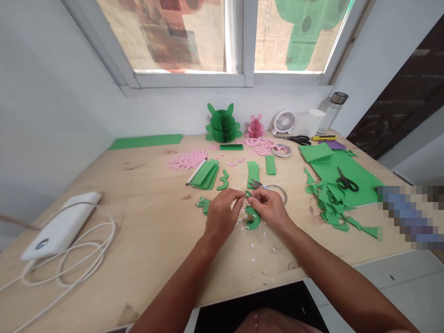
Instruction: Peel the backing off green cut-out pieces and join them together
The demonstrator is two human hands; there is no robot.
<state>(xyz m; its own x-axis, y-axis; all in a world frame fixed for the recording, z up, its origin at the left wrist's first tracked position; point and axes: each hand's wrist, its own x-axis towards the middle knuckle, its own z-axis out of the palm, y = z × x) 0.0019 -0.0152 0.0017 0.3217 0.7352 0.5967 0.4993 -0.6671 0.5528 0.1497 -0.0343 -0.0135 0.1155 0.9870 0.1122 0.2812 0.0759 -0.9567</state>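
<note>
My left hand (222,213) and my right hand (269,207) meet over the middle of the wooden table (145,240). Both pinch a small curved green paper piece (248,194) between their fingertips. A stack of similar green curved cut-outs (253,219) lies on the table just below my right hand. Tiny white paper bits (256,240) are scattered in front of my hands. A tape roll (278,190) lies just behind my right hand.
Green paper strips (205,174), pink cut-outs (187,159), a green sheet with black scissors (347,181) and scraps (331,203) lie around. A green honeycomb figure (222,124), pink figure (255,126), small fan (283,122) and bottle (333,108) stand at the wall. A white power bank (60,226) with cable lies left.
</note>
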